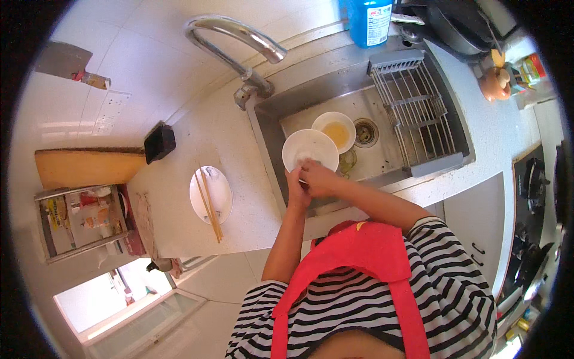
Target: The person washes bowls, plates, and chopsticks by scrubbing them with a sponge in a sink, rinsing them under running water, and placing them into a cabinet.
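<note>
Over the steel sink I hold a white bowl (310,143). My left hand (297,186) grips its near rim. My right hand (319,177) is at the same rim, fingers reaching over the inside; whether they press a cloth or anything else is hidden by blur. Just behind it, a second white bowl (334,130) with yellowish liquid stands on the sink floor beside the drain strainer (365,133). Greenish scraps (347,162) lie close by. On the counter at left, a pair of wooden chopsticks (208,202) rests across a white oval dish (224,193).
A chrome faucet (242,36) curves above the counter, left of the sink. A metal draining rack (415,112) spans the sink's right side. Behind stands a blue bottle (358,27); a black pan (453,33) is further right. A black container (160,142) stands by the wall.
</note>
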The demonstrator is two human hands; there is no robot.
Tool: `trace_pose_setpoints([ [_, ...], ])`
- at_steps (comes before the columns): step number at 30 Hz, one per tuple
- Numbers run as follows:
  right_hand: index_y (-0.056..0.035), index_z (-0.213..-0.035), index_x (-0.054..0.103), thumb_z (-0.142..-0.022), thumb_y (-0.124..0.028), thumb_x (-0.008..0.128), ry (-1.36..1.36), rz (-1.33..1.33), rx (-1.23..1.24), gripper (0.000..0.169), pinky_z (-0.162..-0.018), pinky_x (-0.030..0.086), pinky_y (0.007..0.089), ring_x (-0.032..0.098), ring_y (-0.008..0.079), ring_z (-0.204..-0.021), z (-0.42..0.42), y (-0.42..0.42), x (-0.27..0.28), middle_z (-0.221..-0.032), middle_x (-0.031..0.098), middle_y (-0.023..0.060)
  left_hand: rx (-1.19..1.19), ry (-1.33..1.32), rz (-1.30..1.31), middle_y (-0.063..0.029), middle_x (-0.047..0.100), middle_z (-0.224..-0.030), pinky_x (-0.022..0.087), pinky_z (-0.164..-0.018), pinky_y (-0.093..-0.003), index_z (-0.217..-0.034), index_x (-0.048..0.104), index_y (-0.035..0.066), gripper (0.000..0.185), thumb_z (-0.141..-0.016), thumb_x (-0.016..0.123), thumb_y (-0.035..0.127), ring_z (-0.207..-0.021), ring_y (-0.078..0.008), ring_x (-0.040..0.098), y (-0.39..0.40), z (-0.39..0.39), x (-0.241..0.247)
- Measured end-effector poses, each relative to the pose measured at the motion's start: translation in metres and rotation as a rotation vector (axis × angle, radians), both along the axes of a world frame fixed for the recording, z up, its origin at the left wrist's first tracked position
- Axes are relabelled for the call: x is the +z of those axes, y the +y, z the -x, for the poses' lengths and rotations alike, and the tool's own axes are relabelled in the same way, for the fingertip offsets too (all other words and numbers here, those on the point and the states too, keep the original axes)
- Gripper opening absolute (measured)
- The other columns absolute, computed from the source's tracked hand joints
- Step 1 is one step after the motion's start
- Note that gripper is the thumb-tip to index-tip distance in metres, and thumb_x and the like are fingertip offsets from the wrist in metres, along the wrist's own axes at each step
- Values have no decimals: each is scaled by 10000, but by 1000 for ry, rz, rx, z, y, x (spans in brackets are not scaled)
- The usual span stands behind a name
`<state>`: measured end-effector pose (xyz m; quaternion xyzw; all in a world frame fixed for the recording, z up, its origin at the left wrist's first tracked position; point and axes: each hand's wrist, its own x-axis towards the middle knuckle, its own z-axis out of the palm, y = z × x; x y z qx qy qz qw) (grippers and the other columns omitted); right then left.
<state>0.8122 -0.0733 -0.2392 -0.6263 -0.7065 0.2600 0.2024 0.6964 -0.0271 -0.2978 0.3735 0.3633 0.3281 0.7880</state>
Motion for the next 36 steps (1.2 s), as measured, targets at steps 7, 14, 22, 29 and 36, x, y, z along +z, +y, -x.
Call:
trace_pose_setpoints([
  [7,-126,-1008,495,-618,-92,559,-141,-418,110,397,-760,419,357,424,288,-1021,-44,-4,-24,-1127,441,73,-25,142,235,-87,470,-980,449,-708,-319,-1105,324,84,390,-746,426,198,-888,-210,495,23,-8,58],
  [14,-130,-953,503,-629,-54,529,0,-491,158,334,-753,417,345,464,253,-953,-32,10,-17,-1077,457,59,92,56,176,-105,456,-1001,444,-703,-324,-1120,312,64,419,-731,438,152,-841,-207,505,29,-9,46],
  [22,-103,-960,496,-716,-121,459,86,-430,57,247,-757,405,366,484,272,-927,-33,-1,-8,-1079,475,70,69,235,-87,-122,449,-1007,388,-760,-323,-1096,346,17,397,-759,439,206,-887,-215,466,38,-3,26],
  [29,-120,-976,485,-706,-137,479,259,-254,-12,271,-823,396,361,434,264,-1018,-9,10,4,-1138,427,67,297,212,-92,-137,447,-1039,403,-784,-351,-1142,311,28,416,-771,402,194,-909,-240,487,17,-22,31],
  [36,-102,-954,496,-687,-125,491,254,-156,22,269,-787,413,339,466,295,-962,-26,6,-6,-1096,460,88,183,260,-119,-141,414,-1079,385,-805,-339,-1156,273,28,451,-772,422,213,-964,-234,446,18,-29,63],
])
